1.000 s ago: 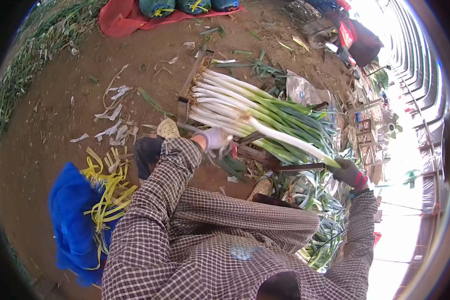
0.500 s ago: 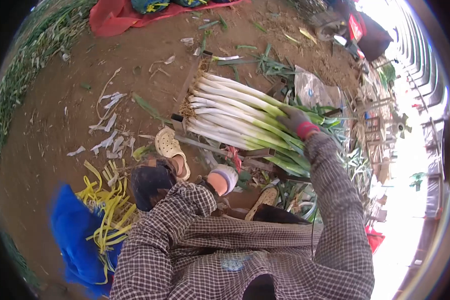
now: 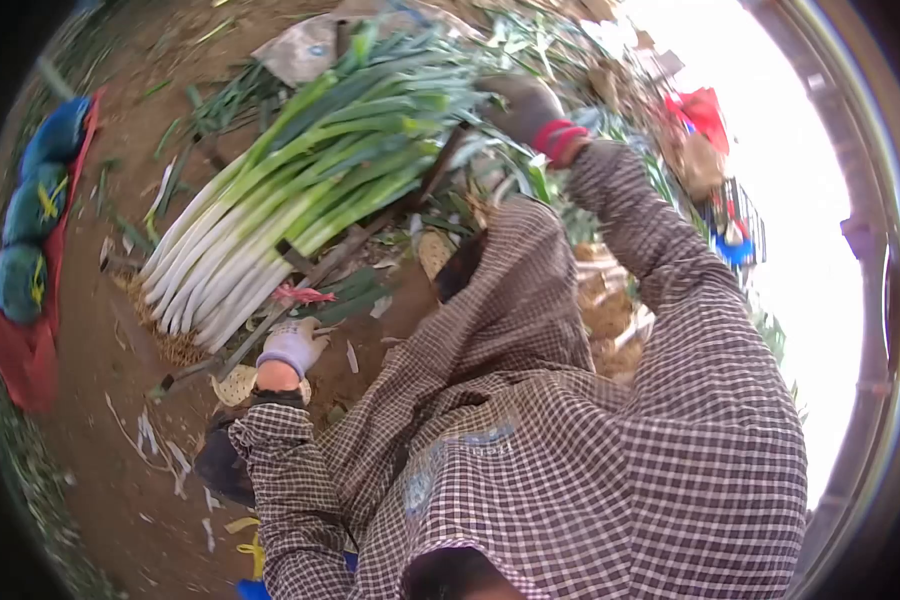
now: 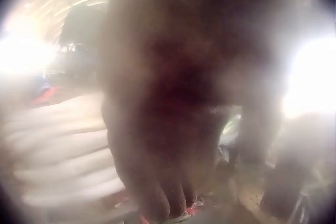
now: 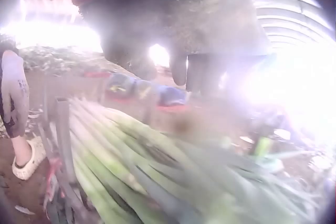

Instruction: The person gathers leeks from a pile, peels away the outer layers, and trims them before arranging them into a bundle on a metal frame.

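Observation:
A thick row of leeks lies in a low rack, white shanks and roots at the near left and green leaves fanning away. My left hand, in a white glove, is low beside the rack's near rail, close to the shanks. Its fingers point down, loosely parted, in the left wrist view, near a red strip. My right hand, in a grey glove with a pink cuff, reaches past the leaf ends over loose leaves. In the right wrist view its fingers hang relaxed above the leeks, holding nothing visible.
Metal uprights stick up along the rack. Tied green-blue bundles rest on a red sheet at the far left. A pale plastic sack lies beyond the leaves. Leaf scraps litter the soil around my slippers.
My right hand set a leek onto the row, rested on the leaves, then moved off past their ends. My left hand moved from near my knee to the rack's rail. The head view turned.

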Demonstrator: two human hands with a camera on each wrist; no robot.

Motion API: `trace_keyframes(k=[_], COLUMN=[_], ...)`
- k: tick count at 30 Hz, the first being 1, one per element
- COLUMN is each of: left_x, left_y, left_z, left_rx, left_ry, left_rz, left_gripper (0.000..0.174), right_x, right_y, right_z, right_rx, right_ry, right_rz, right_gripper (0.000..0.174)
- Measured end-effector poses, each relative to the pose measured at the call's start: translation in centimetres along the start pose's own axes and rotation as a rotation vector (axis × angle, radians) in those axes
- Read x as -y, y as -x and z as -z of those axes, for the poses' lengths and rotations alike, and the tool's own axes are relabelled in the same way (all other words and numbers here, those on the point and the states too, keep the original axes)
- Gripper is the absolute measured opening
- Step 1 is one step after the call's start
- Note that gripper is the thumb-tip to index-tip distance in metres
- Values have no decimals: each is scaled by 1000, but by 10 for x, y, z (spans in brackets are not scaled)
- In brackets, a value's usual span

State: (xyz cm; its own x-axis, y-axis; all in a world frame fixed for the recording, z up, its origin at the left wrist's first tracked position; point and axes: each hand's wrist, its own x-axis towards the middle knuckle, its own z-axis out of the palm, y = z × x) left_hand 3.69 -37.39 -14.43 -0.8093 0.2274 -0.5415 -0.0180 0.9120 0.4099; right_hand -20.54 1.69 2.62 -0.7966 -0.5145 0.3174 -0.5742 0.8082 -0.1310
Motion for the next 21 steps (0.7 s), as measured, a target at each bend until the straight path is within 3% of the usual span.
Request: trace_keyframes(k=[2,3,4,5,6,8,9,10,12,14,16,19,21], left_x=[7,10,7,6,-8,-31,-35,-39,-49,-61,-79,-72,-93], left_y=[-16,-20,-18,-21,-14,-15,-19,-23,-27,-31,-27,-14,2], left_z=[-17,-18,-20,-24,-16,-4,1,6,15,20,23,14,10], left_rx=[59,97,63,72,35,-59,-114,-167,-146,-120,-88,-96,-85], left_ry=[15,28,25,91,167,297,354,411,599,737,572,407,426], left_rz=[-104,-153,-180,-224,-241,-278,-302,-319,-196,-89,-94,-146,-85], left_gripper=[40,40,40,38,34,28,27,27,26,25,26,28,27], right_x=[-74,-103,-139,-151,-155,-148,-137,-128,-115,-85,-79,-97,-91], right_y=[85,122,175,224,270,349,376,408,458,452,447,442,421], right_z=[46,69,74,85,91,81,74,52,6,-17,-59,-137,-155], right_rx=[-18,95,112,171,236,431,551,507,656,737,614,468,594], right_ry=[-75,1,-138,-78,-22,-102,-18,-281,-289,-372,-570,-573,-266], right_rz=[-387,-572,-679,-709,-734,-968,-935,-1202,-1079,-1138,-1302,-1327,-1401], right_gripper=[41,41,43,43,43,41,40,38,37,42,45,51,55])
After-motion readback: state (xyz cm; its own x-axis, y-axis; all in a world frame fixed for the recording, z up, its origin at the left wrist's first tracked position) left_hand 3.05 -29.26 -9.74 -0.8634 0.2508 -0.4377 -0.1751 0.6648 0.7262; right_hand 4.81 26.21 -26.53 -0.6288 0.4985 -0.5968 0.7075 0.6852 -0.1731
